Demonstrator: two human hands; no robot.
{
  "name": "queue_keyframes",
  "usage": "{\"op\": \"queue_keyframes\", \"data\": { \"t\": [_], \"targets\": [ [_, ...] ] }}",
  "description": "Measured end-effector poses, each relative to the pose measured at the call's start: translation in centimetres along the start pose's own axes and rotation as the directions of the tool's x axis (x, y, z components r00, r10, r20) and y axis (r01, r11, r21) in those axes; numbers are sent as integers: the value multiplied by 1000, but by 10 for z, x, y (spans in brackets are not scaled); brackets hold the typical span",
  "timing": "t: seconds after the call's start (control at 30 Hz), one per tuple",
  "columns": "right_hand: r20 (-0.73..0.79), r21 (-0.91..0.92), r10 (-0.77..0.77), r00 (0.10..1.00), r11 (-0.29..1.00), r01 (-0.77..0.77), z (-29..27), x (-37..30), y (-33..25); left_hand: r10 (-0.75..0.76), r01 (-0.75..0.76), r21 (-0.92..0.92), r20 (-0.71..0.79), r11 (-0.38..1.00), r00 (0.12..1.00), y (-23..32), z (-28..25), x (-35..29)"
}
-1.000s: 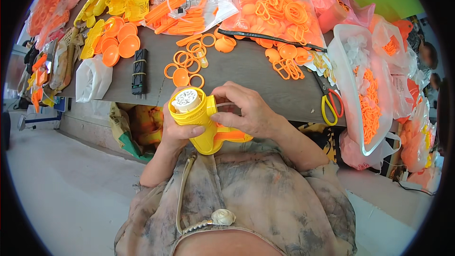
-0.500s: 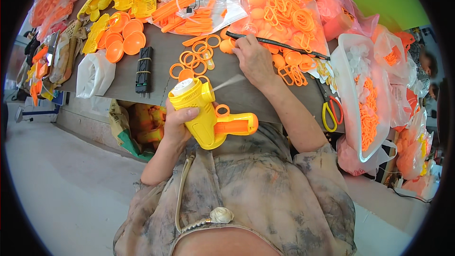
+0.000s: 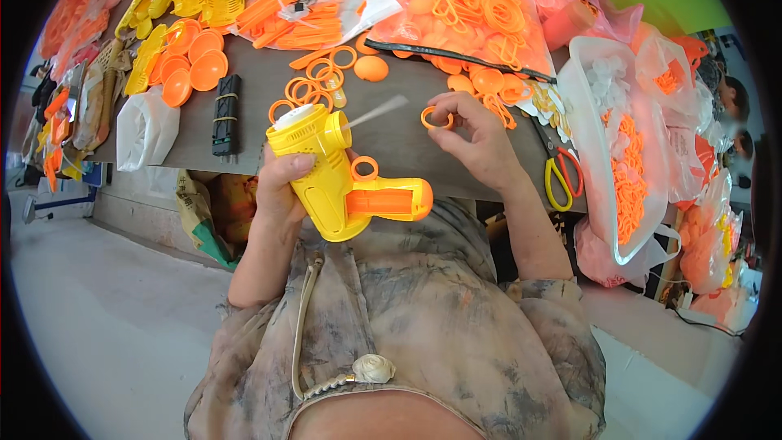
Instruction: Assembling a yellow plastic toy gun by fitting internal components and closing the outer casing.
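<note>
L hand (image 3: 281, 187) grips yellow toy gun body (image 3: 330, 175) near chest. R hand (image 3: 476, 143), back from reaching to ring pile (image 3: 314, 77), now pinches one orange ring (image 3: 437, 118) just right of gun, so a part is picked.

Yellow toy gun (image 3: 330, 171) w/ orange handle, held upright above the bench edge, white cap on top. Small orange ring (image 3: 437, 118), pinched just beside it.
</note>
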State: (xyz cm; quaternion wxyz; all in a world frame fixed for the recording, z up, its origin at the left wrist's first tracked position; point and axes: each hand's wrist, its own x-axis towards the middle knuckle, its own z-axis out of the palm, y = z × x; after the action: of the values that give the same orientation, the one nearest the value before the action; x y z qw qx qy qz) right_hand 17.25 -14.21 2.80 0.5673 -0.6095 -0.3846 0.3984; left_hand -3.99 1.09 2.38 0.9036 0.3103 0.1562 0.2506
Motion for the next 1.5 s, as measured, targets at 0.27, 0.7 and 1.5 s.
{"op": "queue_keyframes", "data": {
  "t": [0.27,0.7,1.5],
  "targets": [
    [188,-657,-336,923,656,373,1,-15,-34,-105,96,237,27,967,994,-6,12,-1],
    [262,-576,-67,963,790,212,0,-7,-48,-108,101,298,6,949,994,-5,22,-10],
    [327,-572,-145,934,757,317,-13,-19,-51,-71,69,384,-10,921,997,-10,25,-6]
  ]
}}
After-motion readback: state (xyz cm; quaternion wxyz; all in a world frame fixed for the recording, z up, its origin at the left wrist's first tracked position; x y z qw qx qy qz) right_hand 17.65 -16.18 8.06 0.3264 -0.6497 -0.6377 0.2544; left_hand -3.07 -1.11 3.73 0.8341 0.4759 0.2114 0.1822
